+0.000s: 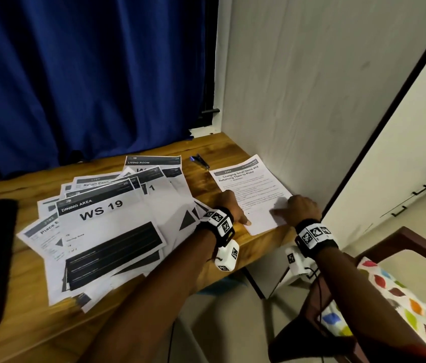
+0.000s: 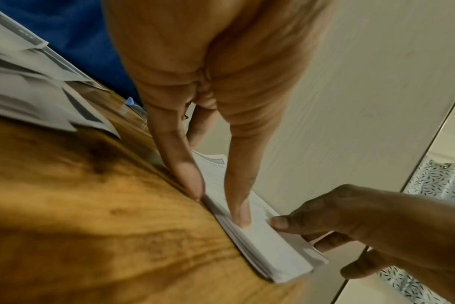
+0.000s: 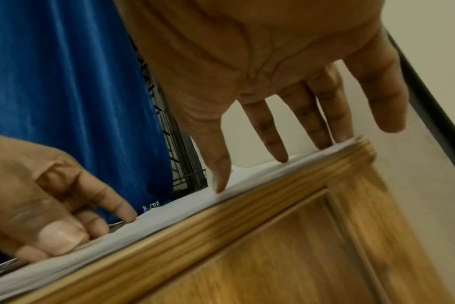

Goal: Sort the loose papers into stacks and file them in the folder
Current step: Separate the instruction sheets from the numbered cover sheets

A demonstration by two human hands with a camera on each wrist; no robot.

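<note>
Head view | stack (image 1: pixel 252 195) at counter (image 1: pixel 33 318) right edge, against wall | left hand (image 1: pixel 229 205) and right hand (image 1: pixel 301 206) released, straight fingers pressing stack | square edges before lifting; loose pile (image 1: pixel 107 226) unsorted

Bare counter (image 1: pixel 206 179) separates the loose papers (image 1: pixel 107 226) from the stack (image 1: pixel 253 189), which the wall (image 1: pixel 311 113) hems in.

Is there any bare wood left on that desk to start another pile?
Yes: a strip of wooden desk between the fanned heap of printed sheets and the neat white paper stack, though a blue pen lies at its back. More along the front edge. The right corner is crowded: both left hand and right hand touch that stack.
</note>
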